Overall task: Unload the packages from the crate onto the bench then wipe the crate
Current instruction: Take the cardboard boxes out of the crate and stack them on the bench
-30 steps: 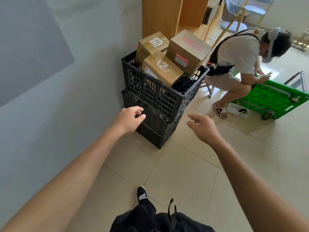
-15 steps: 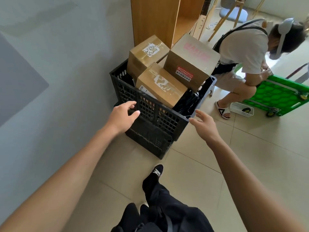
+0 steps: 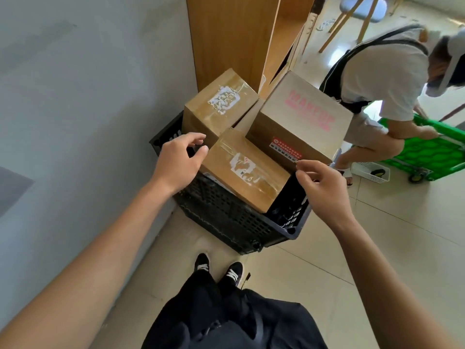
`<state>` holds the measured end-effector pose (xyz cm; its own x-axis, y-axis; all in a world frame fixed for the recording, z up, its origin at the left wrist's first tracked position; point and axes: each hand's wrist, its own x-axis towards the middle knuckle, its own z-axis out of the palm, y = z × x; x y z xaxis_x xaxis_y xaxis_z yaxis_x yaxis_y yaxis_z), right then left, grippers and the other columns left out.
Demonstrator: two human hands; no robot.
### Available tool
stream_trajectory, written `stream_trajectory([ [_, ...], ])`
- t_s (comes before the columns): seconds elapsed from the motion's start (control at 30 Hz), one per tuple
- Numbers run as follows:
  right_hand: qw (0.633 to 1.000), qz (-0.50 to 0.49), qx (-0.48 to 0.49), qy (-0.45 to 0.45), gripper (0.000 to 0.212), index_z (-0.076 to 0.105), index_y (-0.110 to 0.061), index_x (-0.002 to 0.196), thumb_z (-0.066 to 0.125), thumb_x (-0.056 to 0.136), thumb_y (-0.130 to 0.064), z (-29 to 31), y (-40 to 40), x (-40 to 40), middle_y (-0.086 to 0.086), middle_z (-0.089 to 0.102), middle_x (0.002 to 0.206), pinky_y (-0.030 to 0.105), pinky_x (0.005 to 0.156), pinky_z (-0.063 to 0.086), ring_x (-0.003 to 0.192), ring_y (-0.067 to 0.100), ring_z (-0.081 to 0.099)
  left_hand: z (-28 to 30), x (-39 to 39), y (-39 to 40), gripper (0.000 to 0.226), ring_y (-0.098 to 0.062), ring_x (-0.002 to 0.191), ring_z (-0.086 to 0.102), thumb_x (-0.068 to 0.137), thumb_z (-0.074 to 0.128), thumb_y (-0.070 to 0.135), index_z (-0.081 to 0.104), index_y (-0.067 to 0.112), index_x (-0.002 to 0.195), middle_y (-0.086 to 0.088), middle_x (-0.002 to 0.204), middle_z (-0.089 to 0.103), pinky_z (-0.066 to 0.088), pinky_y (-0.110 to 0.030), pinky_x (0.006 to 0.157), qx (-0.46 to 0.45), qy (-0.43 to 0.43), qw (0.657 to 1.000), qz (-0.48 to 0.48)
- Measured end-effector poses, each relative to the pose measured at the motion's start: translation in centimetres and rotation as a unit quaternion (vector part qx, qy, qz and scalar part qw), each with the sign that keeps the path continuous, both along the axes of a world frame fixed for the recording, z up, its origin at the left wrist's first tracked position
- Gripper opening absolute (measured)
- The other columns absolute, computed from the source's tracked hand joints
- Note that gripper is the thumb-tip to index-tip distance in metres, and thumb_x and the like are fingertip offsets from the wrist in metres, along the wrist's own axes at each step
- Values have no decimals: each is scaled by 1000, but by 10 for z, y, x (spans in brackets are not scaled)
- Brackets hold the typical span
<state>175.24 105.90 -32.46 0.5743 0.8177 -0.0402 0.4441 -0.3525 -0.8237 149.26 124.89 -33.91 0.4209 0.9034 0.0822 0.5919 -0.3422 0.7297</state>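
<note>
A black slotted crate (image 3: 234, 217) stands on the floor against the wall, with three brown cardboard packages piled in it. The nearest taped package (image 3: 245, 170) lies tilted across the front. Behind it sit a package with a torn white label (image 3: 217, 107) and a larger one with pink lettering (image 3: 302, 117). My left hand (image 3: 180, 159) hovers at the near package's left end, fingers apart. My right hand (image 3: 320, 183) is at its right end, over the crate rim, fingers apart and empty.
A grey wall (image 3: 75, 109) runs along the left. A wooden cabinet (image 3: 234, 39) stands behind the crate. To the right a person (image 3: 377, 79) bends over a green trolley (image 3: 432, 152), beside a small white basket (image 3: 370, 172). My feet (image 3: 219, 268) stand just before the crate.
I have stepped up to the crate. Both hands have moved from in front of the crate wall up to the two ends of the nearest package.
</note>
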Motion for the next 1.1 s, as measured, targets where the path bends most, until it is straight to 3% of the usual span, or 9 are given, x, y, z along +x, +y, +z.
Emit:
stream_trajectory([
  [0.07,1000,7,20,-23,26,70,-25,123,64,98,-26,16,13,5,-18,71,108,8,74,53,97,-6,65,10,20,15,36,-2,103,64,94,59,42,68,27,126,14,111,70,48,-18,88,4,0,1000,-31],
  [0.27,997,-2,35,-74,28,69,-26,124,63,97,-29,48,59,22,-18,69,116,2,76,48,100,-9,63,32,75,47,37,-9,114,61,98,61,35,65,20,131,5,123,69,50,-29,100,24,-3,992,-126],
  [0.57,997,4,-4,-83,28,70,-24,125,63,97,-27,49,100,53,-13,69,120,1,71,42,98,-10,61,36,110,62,39,-12,115,62,99,61,33,63,17,134,1,127,69,49,-28,98,10,4,988,-156],
  [0.7,996,43,-12,-76,31,68,-23,128,63,98,-27,47,112,74,-13,68,122,1,72,41,98,-9,60,35,119,60,39,-11,117,61,99,61,34,63,18,134,1,129,68,46,-24,96,7,7,992,-126],
  [0.93,985,139,-12,-101,33,66,-26,130,61,98,-29,34,124,128,-12,68,123,17,83,44,106,4,60,25,138,23,35,-5,112,61,99,61,34,65,20,131,8,122,68,46,-18,92,0,-9,1000,11],
  [1.03,974,190,-10,-124,31,67,-27,128,59,98,-33,24,126,150,-9,69,121,24,79,42,101,6,56,20,144,-7,32,12,96,60,97,63,38,68,28,127,24,109,65,40,-2,79,-16,-16,997,80],
  [1.1,959,232,-14,-160,31,67,-28,126,60,97,-35,20,129,161,-8,68,119,36,89,46,104,11,55,18,147,-25,33,13,84,59,96,63,40,68,30,127,26,106,63,40,-4,77,-26,-14,993,118],
])
